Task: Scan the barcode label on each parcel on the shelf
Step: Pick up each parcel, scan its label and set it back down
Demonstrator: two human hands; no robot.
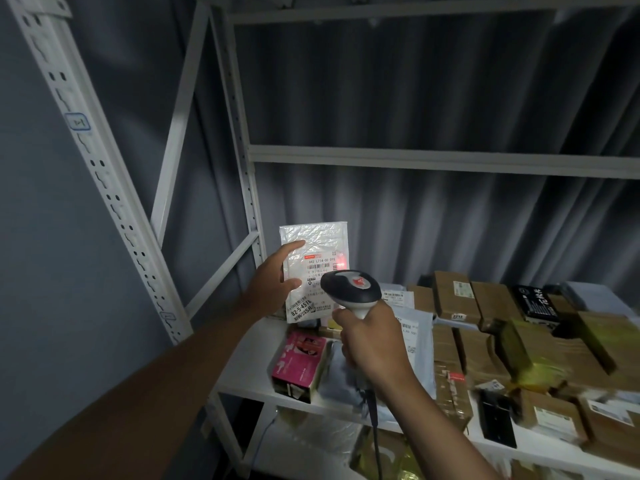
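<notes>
From the head view, the left hand (273,282) holds a white padded mailer (313,271) upright above the left end of the shelf (242,362), its fingers (292,244) laid across the front left edge of the packet and curled round it, the thumb lower on the same edge. The mailer's printed label (317,285) faces the camera, and a small red spot of light (342,260) falls on the label's upper right part, beside the barcode lines. The right hand (372,341) is clenched around the pale grip of a handheld barcode scanner (351,289), whose dark rounded head with a red mark on top points at the mailer and covers part of the label's lower right. A dark cable (374,420) hangs down from the bottom of the scanner's grip past the shelf's front edge. On the shelf below the mailer lies a pink box (300,362), just left of a grey plastic bag (337,372) that the right hand partly hides. To the right, the shelf is crowded with brown cardboard parcels (450,296), touching one another, with a black box (536,303) bearing white print among them near the back. Corrugated grey wall (415,98) stands behind the white metal rack's uprights (242,140).
</notes>
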